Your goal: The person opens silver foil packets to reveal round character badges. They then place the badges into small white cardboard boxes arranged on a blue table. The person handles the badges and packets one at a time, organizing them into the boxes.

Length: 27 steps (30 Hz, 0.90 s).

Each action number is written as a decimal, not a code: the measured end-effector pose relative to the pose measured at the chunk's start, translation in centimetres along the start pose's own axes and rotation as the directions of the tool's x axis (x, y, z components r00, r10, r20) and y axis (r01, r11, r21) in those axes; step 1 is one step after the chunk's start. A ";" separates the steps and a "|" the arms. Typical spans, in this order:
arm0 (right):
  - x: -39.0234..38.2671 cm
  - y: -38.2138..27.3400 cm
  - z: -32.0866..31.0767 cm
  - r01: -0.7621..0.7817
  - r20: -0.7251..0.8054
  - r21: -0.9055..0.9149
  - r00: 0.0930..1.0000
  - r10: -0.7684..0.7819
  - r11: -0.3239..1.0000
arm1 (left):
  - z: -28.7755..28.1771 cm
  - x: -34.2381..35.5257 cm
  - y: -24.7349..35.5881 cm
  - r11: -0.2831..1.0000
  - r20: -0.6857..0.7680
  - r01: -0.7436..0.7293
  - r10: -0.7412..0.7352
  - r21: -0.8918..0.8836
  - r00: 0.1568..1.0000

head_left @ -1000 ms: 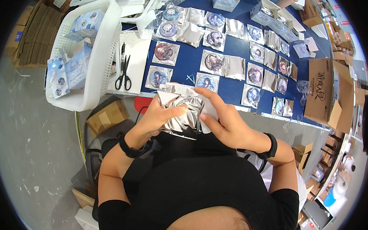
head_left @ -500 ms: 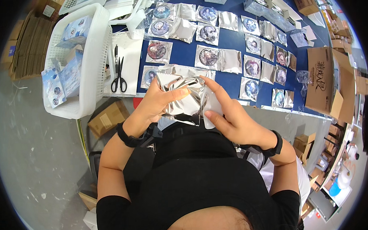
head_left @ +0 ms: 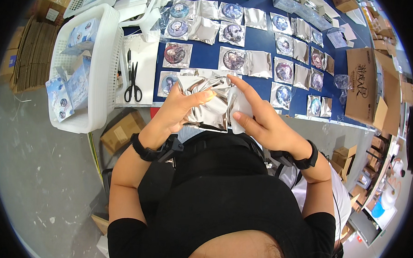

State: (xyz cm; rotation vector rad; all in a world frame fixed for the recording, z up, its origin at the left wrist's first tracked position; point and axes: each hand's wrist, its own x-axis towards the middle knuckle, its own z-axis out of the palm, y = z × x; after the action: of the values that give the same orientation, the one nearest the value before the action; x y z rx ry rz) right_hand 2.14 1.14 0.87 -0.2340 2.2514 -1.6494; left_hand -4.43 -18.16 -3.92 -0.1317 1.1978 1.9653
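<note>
A crinkled silver foil pouch is held between both hands above my lap at the table's front edge. My left hand grips its left side, thumb lying across the foil. My right hand holds the right side with a white sheet, index finger curled at the top and thumb pressing the sheet. More pale packets show behind the pouch, partly hidden. Just beyond lie rows of round picture badges in clear sleeves, several paired with silver pouches.
A white plastic basket with blue boxes stands at the left, beside black scissors on paper. An open cardboard carton is on the blue table's right. Blue display boxes are at the back; cartons lie on the floor.
Both hands and the silver pouch have moved upward in the view, towards the table. The grip looks much the same.
</note>
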 end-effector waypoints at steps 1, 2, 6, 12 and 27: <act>0.1 -0.1 -0.2 -0.038 0.029 -0.001 0.999 0.038 0.999 | -0.1 0.1 -0.2 1.000 -0.010 0.014 -0.014 0.000 1.000; 0.2 -0.2 -0.4 -0.076 0.057 -0.004 0.996 0.076 0.997 | -0.2 0.2 -0.4 1.000 -0.020 0.029 -0.029 0.000 0.999; 0.3 -0.4 -1.5 -0.135 0.162 -0.026 0.977 0.137 0.990 | -1.2 0.4 -0.8 0.997 0.043 0.080 -0.080 0.011 0.996; 0.1 -0.3 -1.0 -0.096 0.150 -0.011 0.984 0.096 0.995 | -0.5 0.3 -0.7 0.997 0.064 0.061 -0.059 -0.043 0.996; -0.2 0.6 0.5 -0.026 -0.006 0.028 1.000 0.026 0.999 | -0.7 1.0 -1.4 0.996 0.011 0.082 -0.082 -0.023 0.997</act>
State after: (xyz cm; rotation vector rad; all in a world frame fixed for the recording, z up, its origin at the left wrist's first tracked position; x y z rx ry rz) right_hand 2.51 0.92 0.20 -0.1925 2.2247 -1.6698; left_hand -4.37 -17.86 -5.75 -0.1795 1.1458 1.9066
